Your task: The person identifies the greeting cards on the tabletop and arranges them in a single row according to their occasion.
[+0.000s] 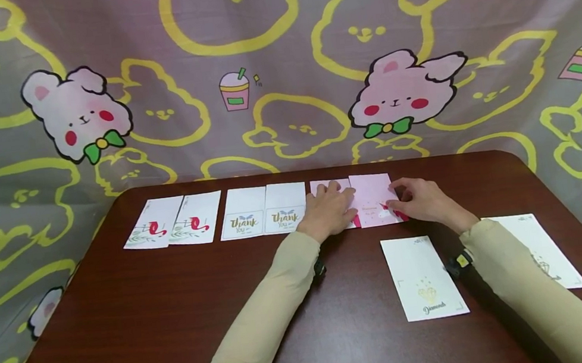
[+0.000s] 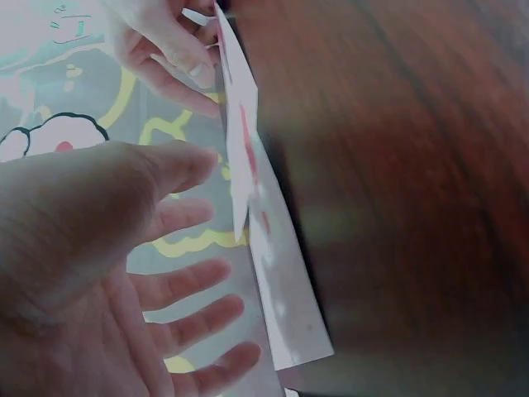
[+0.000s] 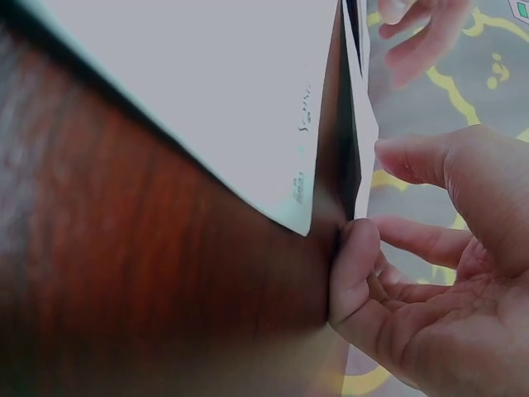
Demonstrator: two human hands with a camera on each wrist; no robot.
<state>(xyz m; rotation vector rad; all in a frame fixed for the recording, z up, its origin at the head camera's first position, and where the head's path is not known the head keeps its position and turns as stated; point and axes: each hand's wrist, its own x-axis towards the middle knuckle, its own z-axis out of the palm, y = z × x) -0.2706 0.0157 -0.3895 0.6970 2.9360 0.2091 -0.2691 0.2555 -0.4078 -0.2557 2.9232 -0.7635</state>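
Observation:
Two pink cards lie side by side at the back of the table. My left hand (image 1: 329, 209) spreads its fingers over the left pink card (image 1: 344, 183), covering most of it. At the right pink card (image 1: 369, 193), my right hand (image 1: 425, 199) pinches the right edge between thumb and curled fingers. That card's left edge meets the other pink card and looks slightly raised in the left wrist view. Nearer me is a white card with a gold heart and "Diamonds" lettering (image 1: 420, 274). A similar white card (image 1: 529, 238) is partly hidden by my right sleeve.
Two white flamingo cards (image 1: 152, 221) stand paired at the back left of the brown table (image 1: 141, 330). Beside them are two "Thank You" cards (image 1: 243, 211), also edge to edge. A patterned cloth (image 1: 277, 57) hangs behind the table.

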